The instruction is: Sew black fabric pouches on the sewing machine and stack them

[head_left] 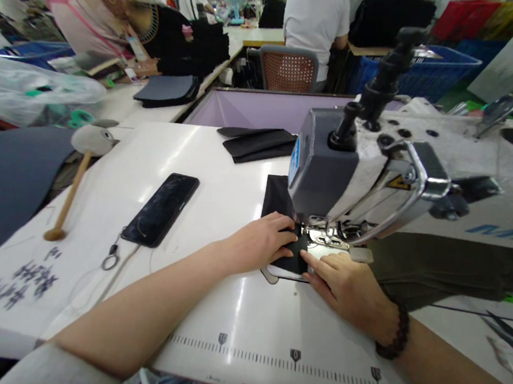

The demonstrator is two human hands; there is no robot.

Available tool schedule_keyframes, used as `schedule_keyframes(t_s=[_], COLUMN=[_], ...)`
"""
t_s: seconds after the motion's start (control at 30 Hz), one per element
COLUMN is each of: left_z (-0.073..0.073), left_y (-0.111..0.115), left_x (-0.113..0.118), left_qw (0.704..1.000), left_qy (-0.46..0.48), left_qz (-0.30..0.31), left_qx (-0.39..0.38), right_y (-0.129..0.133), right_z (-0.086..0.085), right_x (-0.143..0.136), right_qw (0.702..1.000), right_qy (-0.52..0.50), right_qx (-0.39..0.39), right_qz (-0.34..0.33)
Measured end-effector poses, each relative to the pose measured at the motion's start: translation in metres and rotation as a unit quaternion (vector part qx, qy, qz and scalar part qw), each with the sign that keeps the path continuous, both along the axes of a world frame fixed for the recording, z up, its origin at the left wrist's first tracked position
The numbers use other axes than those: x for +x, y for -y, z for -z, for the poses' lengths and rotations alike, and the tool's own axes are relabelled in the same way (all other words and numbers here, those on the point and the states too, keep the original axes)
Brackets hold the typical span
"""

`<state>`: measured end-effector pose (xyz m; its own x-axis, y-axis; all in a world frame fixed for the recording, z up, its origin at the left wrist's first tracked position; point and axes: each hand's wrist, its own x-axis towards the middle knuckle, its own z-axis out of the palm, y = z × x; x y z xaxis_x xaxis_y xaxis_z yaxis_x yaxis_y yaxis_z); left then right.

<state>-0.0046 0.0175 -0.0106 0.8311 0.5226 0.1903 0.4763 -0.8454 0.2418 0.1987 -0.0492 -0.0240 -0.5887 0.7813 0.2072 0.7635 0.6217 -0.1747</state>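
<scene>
A folded piece of black fabric (295, 260) lies on the machine bed beneath the sewing machine head (326, 163). My left hand (264, 242) rests on it from the left, fingers apart and pressing down close to the presser foot (310, 229). From the right, my right hand (343, 283) touches the near right edge of the fabric with an outstretched index finger; its thumb is spread lower down and the other fingers are bent. The needle is hard to make out behind the machine parts.
Left on the white table are a phone (162, 209) and a wooden-handled mallet (76, 188). Black fabric pieces (261, 143) lie behind. Dark olive cloth (450, 267) and scissors (510, 335) are at right. A person in white (316, 15) sits ahead.
</scene>
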Motion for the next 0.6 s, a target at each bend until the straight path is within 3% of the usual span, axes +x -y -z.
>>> schedule_keyframes(t_s=[0.6], left_z=[0.0016], left_y=[-0.0039], left_x=[0.0001], left_qw=[1.000], left_qy=[-0.002], left_qz=[-0.008], left_qx=[-0.004], right_y=[-0.0020], right_z=[-0.0006], right_x=[-0.0051], right_qw=[0.999], right_qy=[0.005], right_qx=[-0.018], right_qz=[0.035])
